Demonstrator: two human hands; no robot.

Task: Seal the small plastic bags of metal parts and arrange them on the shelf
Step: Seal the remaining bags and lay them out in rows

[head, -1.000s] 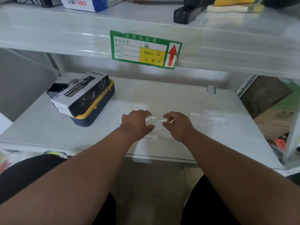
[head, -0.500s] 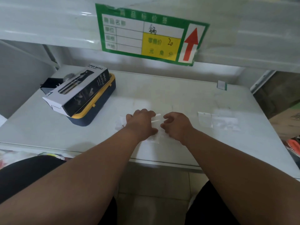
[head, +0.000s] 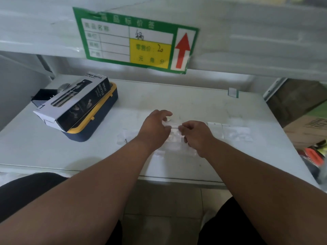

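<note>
A small clear plastic bag (head: 174, 131) lies on the white shelf (head: 194, 103) between my hands. My left hand (head: 154, 128) pinches its top strip from the left, and my right hand (head: 196, 134) pinches the same strip from the right. The bag's contents are hard to make out. Another clear bag (head: 125, 137) with a small metal part lies just left of my left wrist. Two more clear bags (head: 230, 132) lie flat to the right of my right hand.
A spray-bottle box (head: 74, 101) rests on a navy and yellow case (head: 95, 121) at the shelf's left. A green price label (head: 136, 41) hangs from the upper shelf edge. Cardboard boxes (head: 307, 124) and floor clutter sit beyond the right side.
The camera has come closer and lower to the shelf. Both hands stay on the same bag, with the left hand's fingers lifted and spread a little more along the strip.
</note>
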